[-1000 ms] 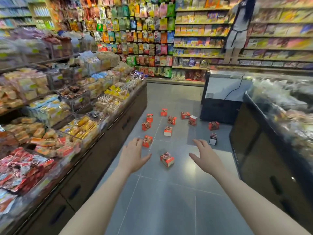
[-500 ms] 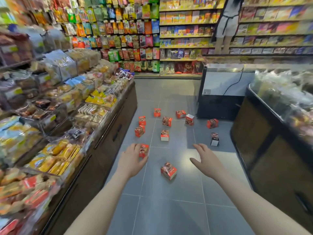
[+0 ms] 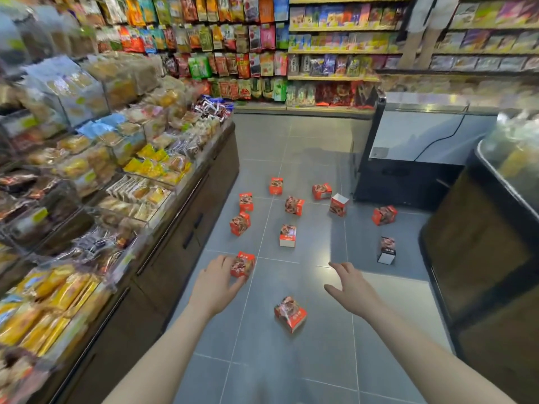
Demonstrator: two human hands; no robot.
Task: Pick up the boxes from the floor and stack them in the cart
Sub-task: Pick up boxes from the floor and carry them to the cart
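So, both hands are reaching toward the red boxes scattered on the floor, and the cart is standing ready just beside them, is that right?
Not quite. The head view shows no cart anywhere. The rest holds: the left hand and right hand are reaching toward the red boxes scattered on the floor.

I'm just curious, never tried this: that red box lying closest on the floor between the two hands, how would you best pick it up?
Probably from above, with fingers and thumb across two opposite side faces of the nearest box. It sits skewed to the floor tiles with open floor all round, so the right hand, open and empty, could drop straight onto it.
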